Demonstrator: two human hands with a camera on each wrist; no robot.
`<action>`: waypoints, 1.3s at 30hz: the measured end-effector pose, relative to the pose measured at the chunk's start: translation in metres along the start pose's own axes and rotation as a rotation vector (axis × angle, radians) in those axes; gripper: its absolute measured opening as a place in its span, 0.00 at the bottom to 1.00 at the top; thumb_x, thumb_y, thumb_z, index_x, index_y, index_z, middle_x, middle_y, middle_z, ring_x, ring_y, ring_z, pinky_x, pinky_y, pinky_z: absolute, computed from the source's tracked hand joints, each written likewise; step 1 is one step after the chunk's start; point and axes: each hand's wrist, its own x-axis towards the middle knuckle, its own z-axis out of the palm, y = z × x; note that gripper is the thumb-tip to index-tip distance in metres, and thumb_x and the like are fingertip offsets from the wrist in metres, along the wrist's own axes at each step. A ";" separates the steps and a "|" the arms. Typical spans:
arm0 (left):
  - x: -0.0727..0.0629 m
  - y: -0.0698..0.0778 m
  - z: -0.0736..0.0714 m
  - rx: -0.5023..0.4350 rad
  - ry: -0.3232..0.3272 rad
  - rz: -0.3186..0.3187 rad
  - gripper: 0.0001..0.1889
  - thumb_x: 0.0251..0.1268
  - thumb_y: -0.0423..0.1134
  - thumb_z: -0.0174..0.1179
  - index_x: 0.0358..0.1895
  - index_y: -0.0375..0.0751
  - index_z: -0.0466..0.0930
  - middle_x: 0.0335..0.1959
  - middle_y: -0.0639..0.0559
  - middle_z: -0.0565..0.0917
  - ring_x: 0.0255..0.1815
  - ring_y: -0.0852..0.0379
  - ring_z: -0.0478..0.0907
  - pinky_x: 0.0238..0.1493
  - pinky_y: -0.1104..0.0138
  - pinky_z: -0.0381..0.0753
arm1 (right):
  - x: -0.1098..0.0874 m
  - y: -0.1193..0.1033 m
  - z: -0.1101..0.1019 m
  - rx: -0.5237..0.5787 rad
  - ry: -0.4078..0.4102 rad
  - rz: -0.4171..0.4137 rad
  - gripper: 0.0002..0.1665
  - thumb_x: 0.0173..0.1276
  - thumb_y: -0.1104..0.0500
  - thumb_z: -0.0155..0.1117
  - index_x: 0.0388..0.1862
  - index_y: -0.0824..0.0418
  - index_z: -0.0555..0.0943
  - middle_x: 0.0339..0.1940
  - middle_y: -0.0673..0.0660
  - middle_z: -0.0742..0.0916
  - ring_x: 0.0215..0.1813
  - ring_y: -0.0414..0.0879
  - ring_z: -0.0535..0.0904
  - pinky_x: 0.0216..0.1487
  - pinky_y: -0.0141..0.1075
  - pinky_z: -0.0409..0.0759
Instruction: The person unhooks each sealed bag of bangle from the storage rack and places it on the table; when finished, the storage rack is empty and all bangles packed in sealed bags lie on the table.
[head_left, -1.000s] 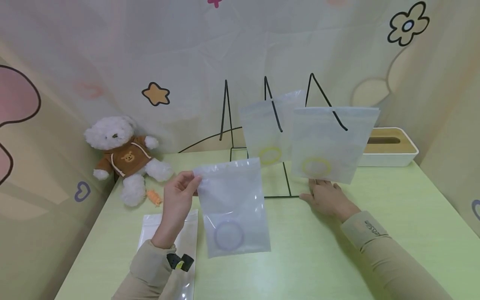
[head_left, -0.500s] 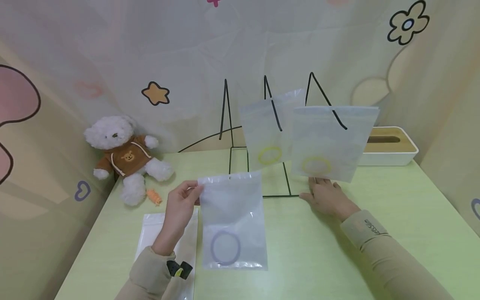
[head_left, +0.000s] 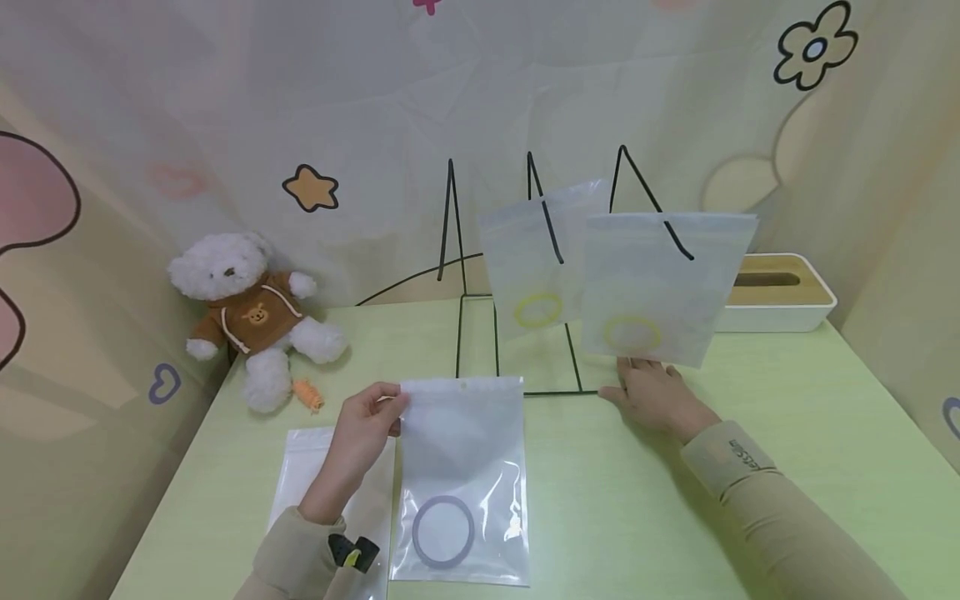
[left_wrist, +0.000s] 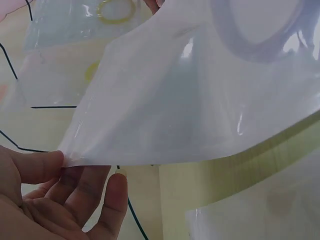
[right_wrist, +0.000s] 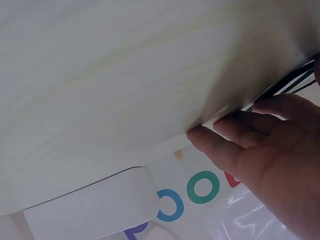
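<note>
My left hand [head_left: 360, 437] pinches the top left corner of a clear zip bag [head_left: 465, 450] between thumb and fingers. A lavender ring [head_left: 416, 533] shows low inside this bag. In the left wrist view, the bag [left_wrist: 165, 110] spreads out from the pinching fingertips. My right hand [head_left: 656, 396] rests at the front of a black wire rack [head_left: 555, 393], under a hanging zip bag [head_left: 667, 275] with a yellow ring inside. Its fingers [right_wrist: 215, 145] reach forward against the tabletop in the right wrist view, near the black wire.
Another bag with a yellow ring [head_left: 538, 310] hangs from the middle hook. The left hook [head_left: 442, 242] carries nothing. A white bag [head_left: 300, 467] lies flat under my left forearm. A teddy bear [head_left: 258, 312], an orange piece [head_left: 308, 395] and a tissue box [head_left: 780, 319] stand around.
My left hand has lowered the zip bag towards me, and its lavender ring shows more clearly. My right hand has stayed in place.
</note>
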 end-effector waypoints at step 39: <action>-0.003 -0.020 -0.007 0.109 -0.075 -0.046 0.10 0.70 0.34 0.55 0.46 0.31 0.80 0.31 0.44 0.82 0.25 0.52 0.80 0.31 0.61 0.78 | -0.001 -0.001 -0.001 -0.004 0.006 -0.003 0.42 0.76 0.42 0.49 0.71 0.75 0.58 0.71 0.75 0.64 0.70 0.71 0.57 0.59 0.70 0.60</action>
